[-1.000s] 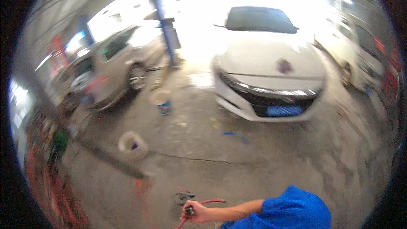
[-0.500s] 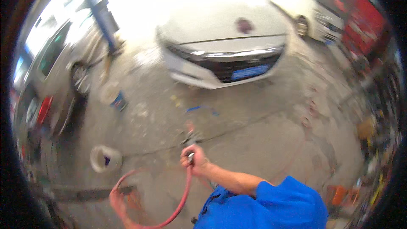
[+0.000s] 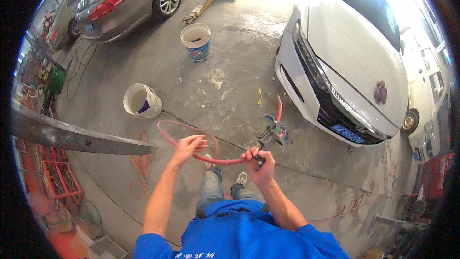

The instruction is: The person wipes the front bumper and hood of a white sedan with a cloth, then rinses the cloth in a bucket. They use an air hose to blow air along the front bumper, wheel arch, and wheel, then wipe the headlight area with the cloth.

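- Left hand (image 3: 189, 145) was open, fingers spread, just beside the red hose (image 3: 191, 151) loop, not gripping.
- Right hand (image 3: 258, 160) was clamped on the spray gun (image 3: 268, 139) and hose end.
- Hose looked gathered; white car (image 3: 354, 57) beyond the right hand appeared untouched.

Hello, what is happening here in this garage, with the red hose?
A person in a blue shirt stands on the concrete floor of a car workshop. The right hand grips a dark tool joined to a red hose, which curves in a loop in front of them. The left hand is open, next to the loop, not closed on it. Ahead are a white car, a beige car and two buckets: one white, one with a blue band.
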A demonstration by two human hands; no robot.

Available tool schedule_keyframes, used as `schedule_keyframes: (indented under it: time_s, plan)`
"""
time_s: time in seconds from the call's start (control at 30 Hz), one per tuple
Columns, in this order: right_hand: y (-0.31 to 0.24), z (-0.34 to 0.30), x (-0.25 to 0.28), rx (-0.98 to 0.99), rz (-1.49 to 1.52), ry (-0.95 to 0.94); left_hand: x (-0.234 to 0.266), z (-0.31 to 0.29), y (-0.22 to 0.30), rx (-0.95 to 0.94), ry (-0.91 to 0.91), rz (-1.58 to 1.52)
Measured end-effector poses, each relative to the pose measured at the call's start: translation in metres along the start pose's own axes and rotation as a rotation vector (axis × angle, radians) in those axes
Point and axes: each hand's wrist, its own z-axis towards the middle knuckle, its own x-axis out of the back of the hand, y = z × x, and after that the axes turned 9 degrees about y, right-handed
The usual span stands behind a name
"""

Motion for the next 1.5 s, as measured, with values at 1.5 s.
schedule_keyframes:
  time_s: [1.5]
  plan:
    - [-0.103, 0.152, -0.233, 0.672, -0.799, 0.188, -0.085, 0.110, 0.215, -0.599, -0.293, 0.276]
